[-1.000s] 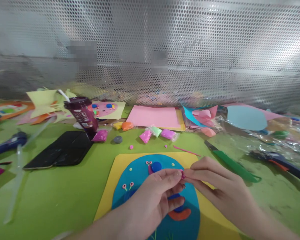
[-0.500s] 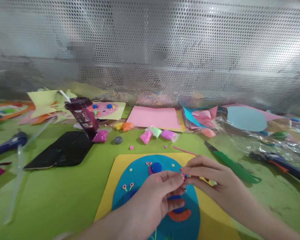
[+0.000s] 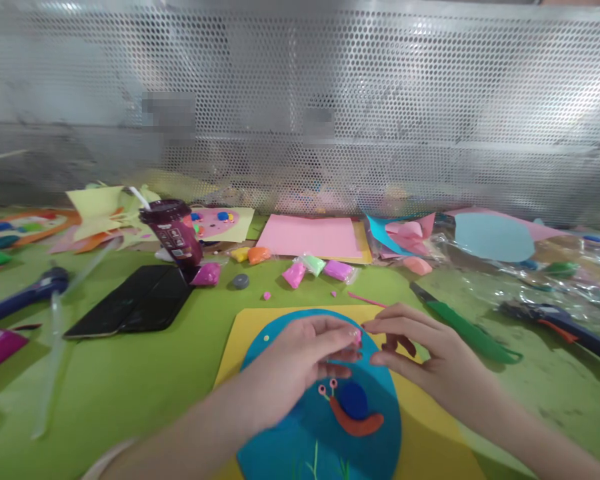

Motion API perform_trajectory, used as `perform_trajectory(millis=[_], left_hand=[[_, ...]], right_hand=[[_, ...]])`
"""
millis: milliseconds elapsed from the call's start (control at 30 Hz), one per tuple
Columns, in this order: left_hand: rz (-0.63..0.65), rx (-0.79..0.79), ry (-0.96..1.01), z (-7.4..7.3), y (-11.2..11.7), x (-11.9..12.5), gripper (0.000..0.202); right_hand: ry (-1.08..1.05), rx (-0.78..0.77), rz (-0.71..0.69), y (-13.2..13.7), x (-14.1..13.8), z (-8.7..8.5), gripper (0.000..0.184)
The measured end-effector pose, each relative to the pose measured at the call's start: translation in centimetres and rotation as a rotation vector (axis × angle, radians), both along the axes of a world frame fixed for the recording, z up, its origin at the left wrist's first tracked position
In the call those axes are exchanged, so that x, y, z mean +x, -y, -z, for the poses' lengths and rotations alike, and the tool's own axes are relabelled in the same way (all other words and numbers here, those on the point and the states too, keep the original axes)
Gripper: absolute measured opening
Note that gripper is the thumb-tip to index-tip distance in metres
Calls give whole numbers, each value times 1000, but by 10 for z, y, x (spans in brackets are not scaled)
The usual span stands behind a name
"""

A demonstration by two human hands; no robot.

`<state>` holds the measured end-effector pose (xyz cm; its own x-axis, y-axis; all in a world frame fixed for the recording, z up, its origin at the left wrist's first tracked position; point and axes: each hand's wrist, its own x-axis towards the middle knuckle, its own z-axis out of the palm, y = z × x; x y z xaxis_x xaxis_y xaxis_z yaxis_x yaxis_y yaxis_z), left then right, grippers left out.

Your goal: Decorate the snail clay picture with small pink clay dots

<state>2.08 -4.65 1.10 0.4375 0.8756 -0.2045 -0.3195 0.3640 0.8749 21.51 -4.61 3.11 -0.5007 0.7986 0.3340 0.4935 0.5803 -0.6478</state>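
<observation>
A blue felt disc [image 3: 300, 440] lies on a yellow sheet [image 3: 430, 440] before me, bearing an orange clay snail with a blue shell [image 3: 353, 408]. My left hand [image 3: 293, 367] hovers over the disc's upper part, fingers pinched on a small pink clay piece [image 3: 357, 338]. My right hand [image 3: 430, 363] meets it from the right, thumb and forefinger close to the same piece, other fingers loosely curled. The fingertips nearly touch above the disc's top right edge.
A dark cup with a straw [image 3: 173, 233] and a black phone [image 3: 135, 310] sit at the left. Clay packets [image 3: 315, 267], pink paper [image 3: 310, 237] and plastic bags [image 3: 530, 267] lie behind. A green-handled cutter [image 3: 465, 330] lies at the right. Perforated metal screen at the back.
Both hands have moved up and away from me over the disc, uncovering the orange snail. The pinch on the pink piece stays between the fingertips.
</observation>
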Motion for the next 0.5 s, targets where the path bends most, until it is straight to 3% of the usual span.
perform_trajectory(millis=[133,233,500], left_hand=[[-84,184,-156,-19,-18,-27,16],[-124,273,-270,-26,-16,-42,10],[179,189,-617,-5,31,-49,16]], right_hand=[[53,18,-7,-2,1,0,14],[58,36,-20,-2,0,1,17],[62,62,-78,-1,-2,10,21]])
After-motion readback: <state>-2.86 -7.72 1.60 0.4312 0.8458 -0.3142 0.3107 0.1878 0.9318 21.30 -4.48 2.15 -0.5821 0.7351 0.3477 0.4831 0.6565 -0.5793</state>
